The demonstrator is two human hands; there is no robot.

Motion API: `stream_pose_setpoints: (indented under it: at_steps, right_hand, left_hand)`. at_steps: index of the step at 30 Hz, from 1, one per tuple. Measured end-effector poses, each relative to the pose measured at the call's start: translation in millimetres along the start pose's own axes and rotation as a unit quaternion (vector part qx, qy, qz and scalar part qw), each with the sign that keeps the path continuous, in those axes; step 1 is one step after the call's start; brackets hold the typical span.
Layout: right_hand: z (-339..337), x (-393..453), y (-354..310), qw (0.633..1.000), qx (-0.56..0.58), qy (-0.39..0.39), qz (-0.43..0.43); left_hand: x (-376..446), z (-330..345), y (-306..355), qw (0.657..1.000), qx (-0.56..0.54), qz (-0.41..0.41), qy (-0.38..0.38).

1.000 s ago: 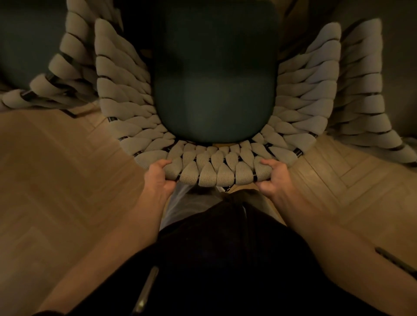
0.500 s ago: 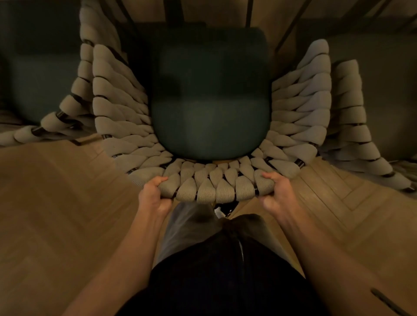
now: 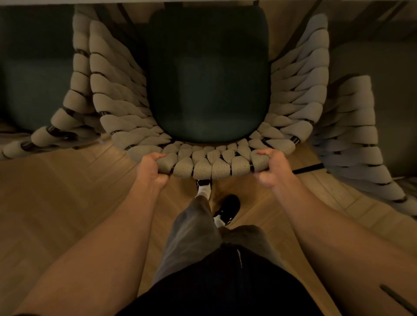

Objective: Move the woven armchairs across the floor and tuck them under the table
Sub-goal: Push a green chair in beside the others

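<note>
A woven armchair (image 3: 212, 167) with thick beige rope weave and a dark green seat cushion (image 3: 208, 81) stands right in front of me, seen from above its backrest. My left hand (image 3: 150, 168) grips the top of the backrest at its left end. My right hand (image 3: 272, 167) grips the same rim at its right end. The table edge (image 3: 203, 1) shows as a pale strip along the top, over the front of the seat. A second woven armchair (image 3: 67, 106) stands to the left and a third woven armchair (image 3: 354, 135) to the right.
Herringbone wood floor (image 3: 67, 198) spreads on both sides below the chairs. My legs and a black shoe (image 3: 226, 208) are just behind the middle chair. Dark table or chair legs (image 3: 309, 168) run under the table.
The middle armchair has slid forward, away from me, with its seat reaching under the table edge. My arms have stretched out and my feet have come into view. Both hands keep their grip.
</note>
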State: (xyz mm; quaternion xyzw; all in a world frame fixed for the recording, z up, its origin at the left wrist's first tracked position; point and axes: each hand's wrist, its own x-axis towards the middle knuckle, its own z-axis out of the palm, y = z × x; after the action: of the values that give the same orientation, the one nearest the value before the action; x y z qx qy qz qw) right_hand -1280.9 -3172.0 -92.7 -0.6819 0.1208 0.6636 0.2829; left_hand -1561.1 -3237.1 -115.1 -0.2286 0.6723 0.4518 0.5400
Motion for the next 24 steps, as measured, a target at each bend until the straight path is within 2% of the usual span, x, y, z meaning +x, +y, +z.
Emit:
stream_pose_setpoints:
  at_steps: [12,16,18,19,20,21,22,23,24]
  right_hand:
    - [26.1,13.6,-22.9,0.999,-0.027,0.028,-0.020]
    - [20.2,7.4,-23.6,0.999,-0.030,-0.010,-0.010]
    - [13.7,-2.0,-23.1,0.994,-0.098,-0.013,-0.037]
    - [7.1,-8.2,-22.3,0.983,-0.165,0.016,-0.082]
    - [-2.1,-15.7,-22.4,0.953,-0.252,0.065,-0.157]
    - [-11.6,-26.5,-22.7,0.894,-0.347,0.115,-0.258]
    - [-20.0,-36.7,-23.1,0.819,-0.424,0.134,-0.364]
    - [-25.4,-47.6,-22.5,0.736,-0.485,0.124,-0.456]
    - [-27.3,-55.4,-21.9,0.656,-0.544,0.093,-0.514]
  left_hand:
    - [16.6,24.4,27.0,1.000,0.030,0.000,0.003]
    - [6.8,26.4,28.4,0.999,0.040,-0.014,-0.010]
    - [-12.5,28.8,26.0,0.997,0.069,0.011,-0.012]
    - [-24.2,26.9,23.1,0.993,0.104,0.048,0.011]
    - [-37.7,22.3,19.3,0.974,0.183,0.115,0.066]
    - [-51.0,14.1,14.4,0.925,0.284,0.213,0.135]
    - [-64.4,5.7,9.7,0.856,0.370,0.323,0.161]
    - [-76.8,-1.1,5.7,0.769,0.454,0.427,0.142]
    - [-80.9,-6.3,1.1,0.669,0.542,0.500,0.089]
